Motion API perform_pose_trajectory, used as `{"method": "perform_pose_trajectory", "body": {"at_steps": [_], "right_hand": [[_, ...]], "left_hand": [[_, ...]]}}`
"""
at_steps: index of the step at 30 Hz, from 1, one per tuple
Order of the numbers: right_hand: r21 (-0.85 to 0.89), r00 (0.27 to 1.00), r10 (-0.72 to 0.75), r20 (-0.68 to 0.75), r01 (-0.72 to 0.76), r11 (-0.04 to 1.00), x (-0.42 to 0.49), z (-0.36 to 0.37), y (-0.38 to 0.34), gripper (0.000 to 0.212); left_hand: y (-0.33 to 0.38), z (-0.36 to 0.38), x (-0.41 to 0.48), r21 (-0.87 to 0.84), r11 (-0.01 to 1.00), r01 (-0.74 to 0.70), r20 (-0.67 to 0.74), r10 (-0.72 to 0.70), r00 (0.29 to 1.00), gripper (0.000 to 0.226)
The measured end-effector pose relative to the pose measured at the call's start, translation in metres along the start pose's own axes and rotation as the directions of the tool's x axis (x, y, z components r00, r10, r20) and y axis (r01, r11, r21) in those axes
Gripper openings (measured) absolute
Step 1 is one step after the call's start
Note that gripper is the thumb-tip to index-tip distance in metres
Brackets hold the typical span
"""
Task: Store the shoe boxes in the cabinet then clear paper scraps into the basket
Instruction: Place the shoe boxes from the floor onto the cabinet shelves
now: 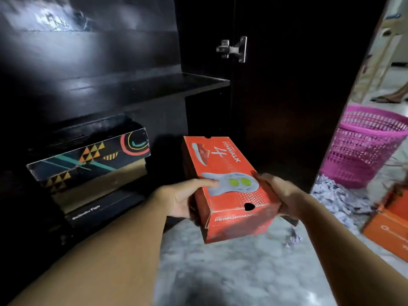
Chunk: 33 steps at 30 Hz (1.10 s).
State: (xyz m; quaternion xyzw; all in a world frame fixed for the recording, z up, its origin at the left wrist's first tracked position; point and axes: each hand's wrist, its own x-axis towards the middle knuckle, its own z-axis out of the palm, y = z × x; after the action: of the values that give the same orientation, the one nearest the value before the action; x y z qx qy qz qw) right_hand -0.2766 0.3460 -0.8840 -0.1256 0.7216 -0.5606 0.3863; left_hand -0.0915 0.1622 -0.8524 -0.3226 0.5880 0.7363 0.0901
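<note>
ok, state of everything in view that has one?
red shoe box: lid shut, held by both hands
left hand: grips its left side
right hand: grips its right side
cabinet door: open
stacked boxes: shelved, lids on
pink basket: upright
paper scraps: on floor, uncleared

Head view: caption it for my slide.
Left hand and right hand hold a red shoe box at the open cabinet.
</note>
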Motion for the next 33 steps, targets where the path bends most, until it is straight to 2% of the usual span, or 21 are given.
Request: {"method": "perform_pose_trajectory", "body": {"at_steps": [2, 5, 10, 13, 16, 19, 23, 25, 27, 29, 31, 33], "right_hand": [[-0.048, 0.999, -0.007, -0.047, 0.005, 0.999, 0.014, 0.014, -0.018, 0.053], [-0.056, 0.981, -0.094, -0.172, 0.085, 0.995, 0.039, 0.027, -0.028, 0.044], [-0.047, 0.898, -0.273, -0.344, 0.274, 0.96, 0.088, 0.047, 0.001, 0.033], [-0.054, 0.899, -0.301, -0.318, 0.3, 0.952, 0.115, 0.063, 0.028, 0.021], [-0.001, 0.906, -0.311, -0.287, 0.325, 0.946, 0.138, 0.078, 0.043, 0.036], [0.034, 0.9, -0.359, -0.247, 0.378, 0.925, 0.153, 0.086, 0.048, 0.039], [0.006, 0.902, -0.39, -0.187, 0.398, 0.917, 0.176, 0.092, 0.058, 0.043], [-0.045, 0.891, -0.406, -0.201, 0.406, 0.913, 0.183, 0.096, 0.066, 0.05], [-0.121, 0.865, -0.428, -0.261, 0.41, 0.904, 0.185, 0.1, 0.076, 0.067], [-0.148, 0.841, -0.433, -0.324, 0.408, 0.901, 0.181, 0.108, 0.085, 0.071], [-0.13, 0.842, -0.454, -0.29, 0.436, 0.891, 0.184, 0.115, 0.094, 0.069], [-0.109, 0.866, -0.446, -0.225, 0.433, 0.895, 0.193, 0.123, 0.097, 0.074]], "left_hand": [[0.006, -0.014, 0.011, -0.042, 0.999, -0.019, -0.055, 0.017, 0.998, 0.045], [0.004, -0.029, 0.035, -0.117, 0.991, -0.066, -0.127, 0.051, 0.991, 0.053], [-0.01, -0.044, 0.078, -0.237, 0.964, -0.117, -0.257, 0.054, 0.965, 0.055], [-0.016, -0.056, 0.108, -0.263, 0.958, -0.116, -0.323, 0.026, 0.946, 0.062], [-0.015, -0.065, 0.131, -0.288, 0.951, -0.113, -0.379, -0.004, 0.925, 0.062], [-0.014, -0.07, 0.149, -0.32, 0.939, -0.124, -0.427, -0.026, 0.904, 0.052], [-0.022, -0.081, 0.177, -0.271, 0.945, -0.181, -0.487, 0.028, 0.873, 0.065], [-0.026, -0.085, 0.187, -0.235, 0.941, -0.243, -0.506, 0.096, 0.857, 0.065], [-0.036, -0.081, 0.189, -0.07, 0.942, -0.329, -0.528, 0.245, 0.813, 0.063], [-0.049, -0.073, 0.187, 0.116, 0.917, -0.381, -0.52, 0.383, 0.763, 0.068], [-0.058, -0.07, 0.187, 0.188, 0.89, -0.415, -0.486, 0.452, 0.748, 0.07], [-0.054, -0.078, 0.198, 0.189, 0.894, -0.406, -0.508, 0.443, 0.739, 0.07]]}}
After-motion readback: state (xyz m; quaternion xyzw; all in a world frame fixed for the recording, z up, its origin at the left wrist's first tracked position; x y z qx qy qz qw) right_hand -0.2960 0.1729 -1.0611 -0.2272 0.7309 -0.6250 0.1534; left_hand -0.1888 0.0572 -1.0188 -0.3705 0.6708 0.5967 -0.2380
